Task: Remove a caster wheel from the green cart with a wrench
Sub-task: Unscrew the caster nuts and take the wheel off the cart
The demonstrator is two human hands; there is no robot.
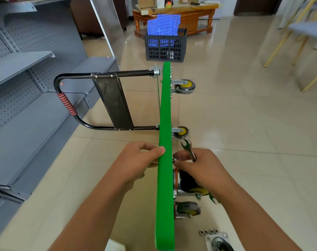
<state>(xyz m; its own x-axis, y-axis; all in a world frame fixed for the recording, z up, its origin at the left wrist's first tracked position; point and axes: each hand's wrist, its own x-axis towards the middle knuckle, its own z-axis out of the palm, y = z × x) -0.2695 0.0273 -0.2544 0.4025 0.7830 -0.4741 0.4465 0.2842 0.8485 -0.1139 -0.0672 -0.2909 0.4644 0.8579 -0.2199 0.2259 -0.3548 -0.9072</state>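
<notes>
Our left hand grips the green cart edge; our right hand holds the wrench, fingertips pinching a fastener beside the caster wheel. We should keep the deck steady and seat the wrench fully.

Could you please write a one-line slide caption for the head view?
Left hand steadies the green cart on edge; right hand holds a wrench by a caster wheel.

The cart deck is bright green. Its handle is black with a red-and-black spiral-striped grip. The wheels show yellow hubs in silver brackets. The wrench is silver. A black lattice crate holds blue grid-patterned panels. Grey shelving has dotted perforations; floor tiles are glossy beige.
</notes>
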